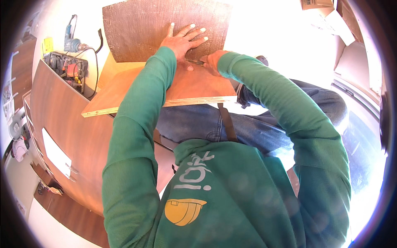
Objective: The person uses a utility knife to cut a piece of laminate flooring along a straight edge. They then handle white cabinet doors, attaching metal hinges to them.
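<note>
My left hand point(182, 44) lies spread out on a dark brown grained sheet point(132, 31), near its lower edge. Close beside it, my right hand point(212, 62) is closed around a slim dark tool point(197, 63), mostly hidden by the fingers, so its kind does not show. The tool's tip is at the sheet's near edge, by my left wrist. Under both hands a reddish-brown plywood board point(198, 87), with pale layers along its edge, rests across my legs. The brown sheet overlaps its far part.
A blue corded power drill point(74, 41) lies at the far left, beside an open case of tools point(68, 68). A large brown panel point(74, 128) stretches along my left. Cardboard boxes point(318, 4) are at the far right. My jeans-covered leg point(318, 101) extends to the right.
</note>
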### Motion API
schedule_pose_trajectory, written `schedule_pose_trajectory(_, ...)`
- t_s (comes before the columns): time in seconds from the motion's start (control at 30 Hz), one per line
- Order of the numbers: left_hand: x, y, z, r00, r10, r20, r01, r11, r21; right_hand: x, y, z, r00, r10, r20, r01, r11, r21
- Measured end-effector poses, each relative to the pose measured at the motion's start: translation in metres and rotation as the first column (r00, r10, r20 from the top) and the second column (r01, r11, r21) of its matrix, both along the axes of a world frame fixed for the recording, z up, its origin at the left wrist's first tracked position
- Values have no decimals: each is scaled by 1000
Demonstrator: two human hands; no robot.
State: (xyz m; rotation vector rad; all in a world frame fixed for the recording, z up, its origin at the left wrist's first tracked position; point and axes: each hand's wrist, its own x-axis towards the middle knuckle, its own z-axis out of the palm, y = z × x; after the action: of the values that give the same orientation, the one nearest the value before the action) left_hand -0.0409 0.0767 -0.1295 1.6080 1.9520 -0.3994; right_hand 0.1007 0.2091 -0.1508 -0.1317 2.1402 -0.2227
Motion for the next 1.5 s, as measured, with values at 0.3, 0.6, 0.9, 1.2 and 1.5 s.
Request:
schedule_pose_trajectory(0.3,-2,-5,-6,1000,9,-3,-9,1000,4,10,36,122,991,-6,136,2,1000,27)
schedule_pose_trajectory(0.6,-1,0,-4,999,-24,-49,25,1000,11,4,9,47,991,-114,69,118,991,-59)
schedule_pose_trajectory(0.9,-1,0,-8,998,5,-60,-5,1000,9,54,123,52,964,216,158,-229,971,70)
schedule_pose_trajectory(1.2,2,2,-6,997,23,-79,-20,999,39,45,80,109,922,-365,132,385,903,-191)
schedule_pose_trajectory(1.5,-1,3,-18,988,3,-156,-4,1000,-7,26,40,41,936,-303,179,320,945,-74)
